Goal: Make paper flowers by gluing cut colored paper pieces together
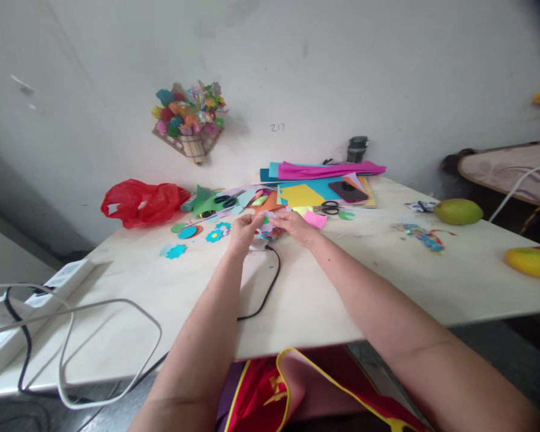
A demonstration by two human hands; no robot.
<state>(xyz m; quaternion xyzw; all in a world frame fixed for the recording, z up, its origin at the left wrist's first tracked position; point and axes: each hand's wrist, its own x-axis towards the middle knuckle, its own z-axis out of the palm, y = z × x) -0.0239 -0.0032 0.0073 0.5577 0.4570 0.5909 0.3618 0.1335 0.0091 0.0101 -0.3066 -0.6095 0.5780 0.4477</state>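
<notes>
Between my two hands, over the middle of the table, is a small pale lilac paper flower [270, 225] with a green centre. My left hand [245, 231] pinches its left side. The fingertips of my right hand [296, 227] are closed on its right edge. Blue paper flowers [214, 235] with yellow centres lie just left of my left hand, beside a blue scalloped cutout [176, 251] and a blue paper disc [188, 232]. Below the flower, a white device with a black cable [276, 273] is partly hidden by my hands. Black-handled scissors [330, 207] lie beyond my right hand.
Coloured sheets [301, 195], a phone [348, 191] and a second pair of scissors [225, 200] lie at the back. A red plastic bag [144, 203] sits left. A power strip [67, 273] with looping cables occupies the left edge. Mangoes [458, 212] lie right.
</notes>
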